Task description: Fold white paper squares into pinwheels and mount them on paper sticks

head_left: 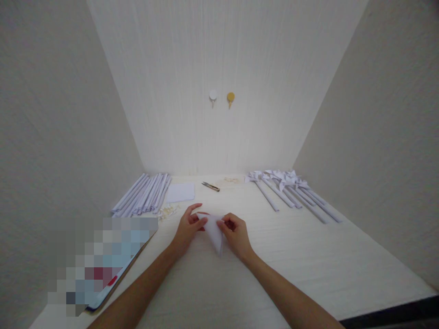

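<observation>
Between my two hands is a sheet of white paper [214, 234], folded into a triangle with one point hanging down toward me. My left hand [190, 225] pinches its left corner between thumb and fingers, the index finger lifted. At the right corner, my right hand [235, 230] grips the paper with thumb and curled fingers. Beyond my left hand lies a stack of white paper squares [180, 192]. A pair of thread snips [210, 186] rests on the table behind the folded paper.
Rolled paper sticks [146, 194] lie piled at the back left, with small pale pieces [168, 212] beside them. Several paper pinwheels on sticks [284, 185] lie at the back right. A partly blurred flat item [120, 269] is at left. Two hooks [230, 97] hang on the wall.
</observation>
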Demonstrator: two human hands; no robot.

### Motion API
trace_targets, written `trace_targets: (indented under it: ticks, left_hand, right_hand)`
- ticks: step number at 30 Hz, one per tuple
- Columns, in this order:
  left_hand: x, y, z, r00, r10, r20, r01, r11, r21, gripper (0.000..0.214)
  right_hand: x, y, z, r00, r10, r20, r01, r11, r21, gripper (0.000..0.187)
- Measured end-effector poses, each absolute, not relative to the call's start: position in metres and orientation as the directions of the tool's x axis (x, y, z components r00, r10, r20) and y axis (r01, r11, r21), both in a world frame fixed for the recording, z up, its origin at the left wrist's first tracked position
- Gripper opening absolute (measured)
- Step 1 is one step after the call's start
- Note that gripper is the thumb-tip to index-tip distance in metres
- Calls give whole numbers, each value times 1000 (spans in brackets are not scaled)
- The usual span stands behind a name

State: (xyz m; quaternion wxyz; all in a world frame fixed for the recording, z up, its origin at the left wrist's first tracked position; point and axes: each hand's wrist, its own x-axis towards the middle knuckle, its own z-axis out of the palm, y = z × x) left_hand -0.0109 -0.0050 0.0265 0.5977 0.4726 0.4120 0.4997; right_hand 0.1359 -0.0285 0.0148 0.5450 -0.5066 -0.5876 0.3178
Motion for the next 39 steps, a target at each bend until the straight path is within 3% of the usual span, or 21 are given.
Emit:
trace_targets:
  ticks: [4,13,23,30,39]
  left_hand:
    - [-4,-9,21,314,948,-59,-257,144,955,51]
    - [6,-22,19,343,934,-99,-328,217,919,53]
    - [4,-22,23,208,978,-5,-21,10,1000,38]
    - [3,-17,19,177,972,152,98,-171,980,28]
    - [6,-20,21,235,972,6,52,-18,998,35]
  right_hand:
    - [136,-29,15,163,929,332,230,291,-929,20]
    - [133,-32,16,111,960,258,241,226,-944,19]
    - [131,-34,16,24,963,268,226,256,-940,21]
    - [129,-32,15,6,981,195,43,195,-980,24]
    - [129,-32,13,11,974,228,67,227,-972,19]
